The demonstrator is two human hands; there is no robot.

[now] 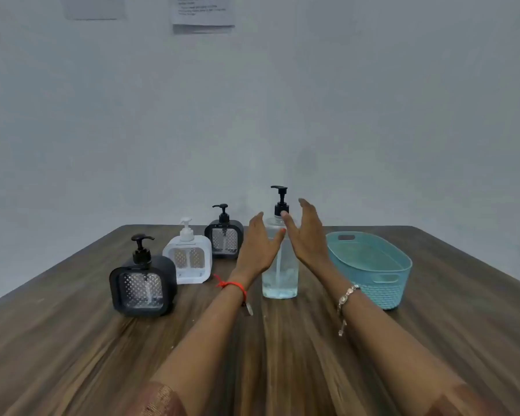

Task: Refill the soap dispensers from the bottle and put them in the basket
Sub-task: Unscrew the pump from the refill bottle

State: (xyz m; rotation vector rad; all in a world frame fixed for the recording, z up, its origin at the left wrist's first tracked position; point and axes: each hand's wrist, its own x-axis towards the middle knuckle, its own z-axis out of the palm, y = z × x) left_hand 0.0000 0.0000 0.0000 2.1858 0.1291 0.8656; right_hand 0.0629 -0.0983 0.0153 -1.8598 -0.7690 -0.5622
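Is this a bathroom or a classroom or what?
Probably a plain office or workroom, not a bathroom: a bare wooden table against a blank wall, printed paper notices taped up, and no sink in view.

Dark brown woodgrain is seen on the table (72, 340). Two black dispensers (143, 288) (224, 240) with dotted clear windows, a white one (188, 259) between, and a teal woven-pattern basket (373, 268) far right.
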